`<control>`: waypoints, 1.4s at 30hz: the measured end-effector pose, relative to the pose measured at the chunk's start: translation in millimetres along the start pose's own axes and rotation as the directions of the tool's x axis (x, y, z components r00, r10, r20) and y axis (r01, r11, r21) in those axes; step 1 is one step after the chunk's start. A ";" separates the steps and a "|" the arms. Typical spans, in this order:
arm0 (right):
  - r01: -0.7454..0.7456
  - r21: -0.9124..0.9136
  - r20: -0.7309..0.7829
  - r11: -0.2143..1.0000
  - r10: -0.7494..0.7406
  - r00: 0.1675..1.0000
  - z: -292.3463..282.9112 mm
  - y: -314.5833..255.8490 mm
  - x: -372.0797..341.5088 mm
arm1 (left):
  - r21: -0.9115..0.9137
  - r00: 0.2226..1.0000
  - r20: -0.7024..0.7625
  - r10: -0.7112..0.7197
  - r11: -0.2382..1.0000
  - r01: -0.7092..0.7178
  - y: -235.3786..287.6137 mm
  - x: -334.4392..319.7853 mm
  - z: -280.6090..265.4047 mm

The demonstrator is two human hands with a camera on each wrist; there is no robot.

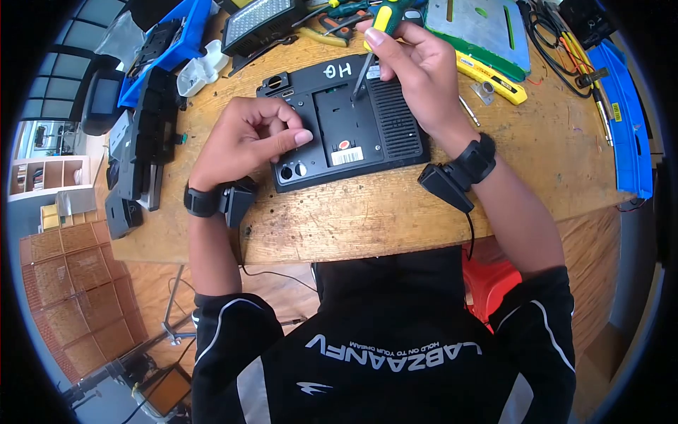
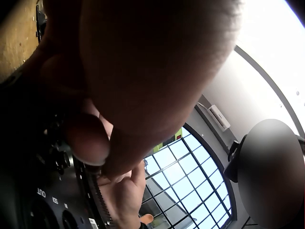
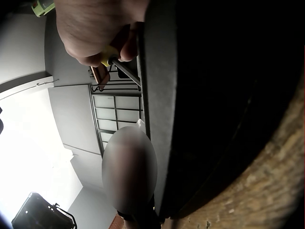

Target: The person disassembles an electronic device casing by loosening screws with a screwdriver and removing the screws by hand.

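Note:
A black electronic device [image 1: 300, 113], marked "HQ", lies back side up on the wooden table, with a recessed panel and a vented strip. My right hand [image 1: 431, 78] grips a screwdriver [image 1: 382, 25] by its yellow and green handle. Its metal shaft slants down, the tip meeting the recess's upper right edge. The right wrist view shows the fingers round the handle and the shaft [image 3: 126, 71] running behind the device's edge. My left hand [image 1: 247, 138] lies over the device's left side, fingers loosely curled and thumb stretched over the casing; nothing shows in it.
A yellow utility knife [image 1: 494, 78] and a small metal plate [image 1: 484, 90] lie right of the device. Behind it stand an LED light panel [image 1: 261, 25] and several tools. Blue trays [image 1: 628, 120] flank the table; a clear plastic box [image 1: 201, 71] and black cases [image 1: 152, 120] are left.

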State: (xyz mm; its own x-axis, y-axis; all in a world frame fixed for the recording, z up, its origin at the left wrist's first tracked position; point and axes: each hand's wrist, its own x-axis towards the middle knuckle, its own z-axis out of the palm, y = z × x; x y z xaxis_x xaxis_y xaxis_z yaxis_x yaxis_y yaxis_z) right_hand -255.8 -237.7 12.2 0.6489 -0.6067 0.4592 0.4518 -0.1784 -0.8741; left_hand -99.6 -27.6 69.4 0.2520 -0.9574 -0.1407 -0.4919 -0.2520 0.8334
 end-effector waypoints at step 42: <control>-0.071 0.027 -0.049 0.997 0.072 0.996 -7.6 4.5 -3.2 | -0.009 0.897 -0.440 0.046 0.998 -0.055 0.7 -55.3 62.4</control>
State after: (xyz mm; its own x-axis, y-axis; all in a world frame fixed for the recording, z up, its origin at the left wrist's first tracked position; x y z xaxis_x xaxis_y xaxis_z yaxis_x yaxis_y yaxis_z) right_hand -260.5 -242.5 5.6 0.6492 -0.6549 0.3870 0.4209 -0.1145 -0.8998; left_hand -165.9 16.5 44.4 0.5700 -0.8085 0.1466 -0.4972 -0.1974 0.8449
